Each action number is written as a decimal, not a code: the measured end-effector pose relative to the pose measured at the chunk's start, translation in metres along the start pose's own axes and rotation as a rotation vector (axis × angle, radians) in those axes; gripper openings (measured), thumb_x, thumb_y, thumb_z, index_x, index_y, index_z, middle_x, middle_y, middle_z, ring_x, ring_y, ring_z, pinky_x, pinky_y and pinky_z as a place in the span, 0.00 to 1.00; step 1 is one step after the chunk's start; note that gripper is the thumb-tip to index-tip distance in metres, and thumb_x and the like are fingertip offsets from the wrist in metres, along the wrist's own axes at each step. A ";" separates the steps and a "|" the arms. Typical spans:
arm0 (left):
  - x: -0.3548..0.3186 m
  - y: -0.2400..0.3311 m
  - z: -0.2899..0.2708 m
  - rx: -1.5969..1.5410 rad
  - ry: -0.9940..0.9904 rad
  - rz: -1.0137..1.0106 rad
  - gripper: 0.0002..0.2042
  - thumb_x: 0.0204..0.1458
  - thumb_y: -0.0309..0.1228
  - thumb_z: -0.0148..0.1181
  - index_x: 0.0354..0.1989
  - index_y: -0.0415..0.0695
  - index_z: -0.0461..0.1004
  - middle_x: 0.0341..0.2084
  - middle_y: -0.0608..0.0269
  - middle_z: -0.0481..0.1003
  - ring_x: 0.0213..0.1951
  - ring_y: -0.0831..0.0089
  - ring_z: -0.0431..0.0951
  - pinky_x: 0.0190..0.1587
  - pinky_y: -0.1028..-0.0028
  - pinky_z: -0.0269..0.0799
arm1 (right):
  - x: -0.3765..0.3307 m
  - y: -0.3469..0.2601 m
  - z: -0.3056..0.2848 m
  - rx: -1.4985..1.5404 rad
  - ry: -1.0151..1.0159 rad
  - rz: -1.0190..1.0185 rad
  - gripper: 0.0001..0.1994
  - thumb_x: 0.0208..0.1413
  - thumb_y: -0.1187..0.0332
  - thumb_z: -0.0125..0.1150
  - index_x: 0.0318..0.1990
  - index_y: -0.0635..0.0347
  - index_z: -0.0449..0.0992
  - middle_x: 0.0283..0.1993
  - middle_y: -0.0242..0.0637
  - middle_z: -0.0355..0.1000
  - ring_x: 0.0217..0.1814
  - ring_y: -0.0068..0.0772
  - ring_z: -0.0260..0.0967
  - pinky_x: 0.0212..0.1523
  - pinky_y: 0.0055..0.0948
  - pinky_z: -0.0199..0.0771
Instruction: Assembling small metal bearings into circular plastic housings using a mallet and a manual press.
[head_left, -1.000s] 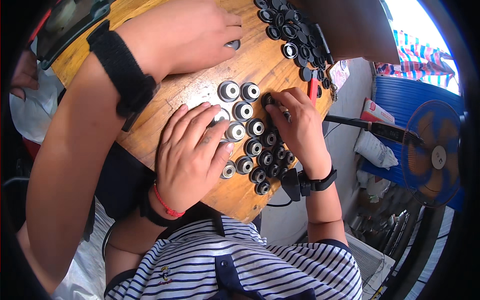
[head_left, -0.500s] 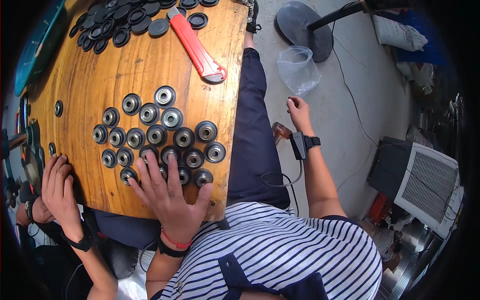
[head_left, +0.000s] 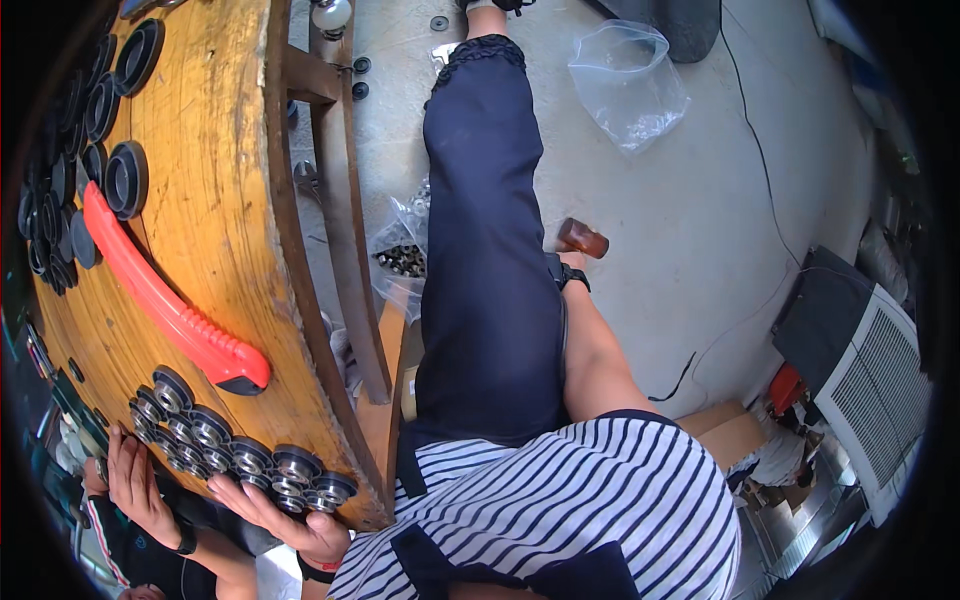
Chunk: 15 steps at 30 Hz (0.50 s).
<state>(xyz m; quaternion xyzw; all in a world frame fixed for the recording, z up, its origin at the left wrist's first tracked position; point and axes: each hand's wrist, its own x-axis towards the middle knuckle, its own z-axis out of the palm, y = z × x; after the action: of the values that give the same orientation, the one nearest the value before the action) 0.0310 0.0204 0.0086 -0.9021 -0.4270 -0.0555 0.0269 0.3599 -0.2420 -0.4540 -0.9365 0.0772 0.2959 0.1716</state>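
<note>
My left hand [head_left: 285, 522] lies flat with its fingers stretched, along the near edge of a cluster of black round pieces with metal bearings [head_left: 210, 430] on the wooden table [head_left: 215, 150]. My right hand [head_left: 573, 260] is down beside my thigh, right by a mallet with a brown head [head_left: 585, 239]; its fingers and the mallet's handle are hidden. A red utility knife [head_left: 170, 310] lies farther up the table. Another person's hand [head_left: 138, 490] rests at the table's edge, left of mine.
Black plastic caps [head_left: 125, 178] are heaped at the table's far left. On the floor are a clear plastic bag [head_left: 630, 85] and, beside the table's leg, a bag of small metal parts [head_left: 402, 260]. A white grille unit [head_left: 862, 385] stands to the right, near a cable [head_left: 755, 130].
The view has swung right and down towards the floor. My right hand has dropped from out in front to the mallet beside my thigh. My left hand stays by the bearing pieces.
</note>
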 end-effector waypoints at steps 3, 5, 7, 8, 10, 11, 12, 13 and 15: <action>-0.016 -0.010 0.002 -0.130 -0.042 -0.119 0.40 0.58 0.62 0.33 0.67 0.37 0.53 0.65 0.33 0.53 0.67 0.37 0.52 0.66 0.38 0.37 | 0.011 -0.023 -0.001 0.027 0.079 -0.115 0.25 0.40 0.62 0.62 0.45 0.72 0.74 0.43 0.59 0.75 0.50 0.56 0.73 0.51 0.43 0.71; -0.012 -0.003 -0.003 -0.168 -0.091 -0.119 0.40 0.58 0.61 0.37 0.67 0.37 0.53 0.66 0.33 0.51 0.68 0.37 0.47 0.67 0.39 0.35 | 0.010 -0.037 -0.017 -0.059 -0.002 -0.073 0.26 0.39 0.61 0.64 0.45 0.72 0.74 0.42 0.59 0.75 0.50 0.53 0.74 0.50 0.41 0.72; -0.010 -0.002 -0.004 -0.258 -0.033 -0.112 0.38 0.56 0.55 0.48 0.65 0.35 0.57 0.67 0.37 0.52 0.70 0.42 0.45 0.68 0.46 0.34 | 0.011 -0.057 -0.037 -0.188 -0.013 -0.076 0.26 0.39 0.60 0.66 0.44 0.70 0.74 0.42 0.60 0.74 0.49 0.55 0.73 0.51 0.43 0.71; -0.014 -0.002 0.002 -0.311 0.026 -0.081 0.37 0.55 0.54 0.52 0.65 0.37 0.58 0.66 0.38 0.53 0.70 0.42 0.45 0.68 0.45 0.34 | 0.017 -0.071 -0.050 -0.272 0.015 -0.097 0.25 0.39 0.59 0.66 0.43 0.68 0.74 0.42 0.60 0.74 0.49 0.59 0.72 0.52 0.47 0.71; -0.018 -0.006 0.000 -0.330 -0.010 0.061 0.34 0.53 0.51 0.56 0.64 0.41 0.62 0.66 0.41 0.56 0.70 0.41 0.46 0.68 0.44 0.34 | 0.006 -0.106 -0.089 -0.292 0.004 -0.402 0.21 0.42 0.61 0.66 0.40 0.68 0.72 0.38 0.58 0.75 0.44 0.59 0.73 0.46 0.47 0.72; -0.018 -0.007 -0.003 -0.297 -0.102 0.165 0.32 0.53 0.49 0.57 0.63 0.44 0.63 0.65 0.43 0.57 0.70 0.41 0.46 0.67 0.44 0.34 | -0.008 -0.129 -0.105 -0.261 -0.005 -0.453 0.20 0.44 0.63 0.65 0.41 0.68 0.70 0.37 0.57 0.75 0.43 0.58 0.73 0.44 0.47 0.72; -0.014 -0.003 -0.004 -0.328 -0.103 0.196 0.29 0.53 0.46 0.58 0.61 0.45 0.66 0.65 0.46 0.58 0.69 0.42 0.46 0.67 0.43 0.33 | -0.015 -0.141 -0.130 -0.257 0.034 -0.539 0.21 0.44 0.62 0.65 0.43 0.67 0.69 0.36 0.55 0.75 0.41 0.58 0.73 0.44 0.46 0.72; -0.009 0.001 -0.002 -0.359 -0.096 0.225 0.25 0.53 0.43 0.59 0.59 0.47 0.69 0.65 0.50 0.60 0.69 0.43 0.47 0.67 0.43 0.32 | -0.021 -0.151 -0.145 -0.196 0.067 -0.590 0.22 0.45 0.62 0.65 0.44 0.68 0.69 0.35 0.51 0.75 0.38 0.52 0.74 0.42 0.42 0.73; -0.009 0.001 0.000 -0.361 -0.080 0.217 0.24 0.53 0.39 0.58 0.59 0.49 0.69 0.65 0.54 0.60 0.70 0.46 0.47 0.68 0.44 0.30 | -0.070 -0.185 -0.171 0.028 0.054 -0.623 0.21 0.49 0.62 0.65 0.45 0.67 0.67 0.33 0.43 0.73 0.32 0.37 0.73 0.37 0.33 0.73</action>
<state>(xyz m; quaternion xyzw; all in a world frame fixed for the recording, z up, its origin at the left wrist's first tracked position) 0.0264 0.0126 0.0075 -0.9346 -0.3111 -0.0919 -0.1463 0.4385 -0.1304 -0.2313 -0.9202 -0.2047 0.2029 0.2647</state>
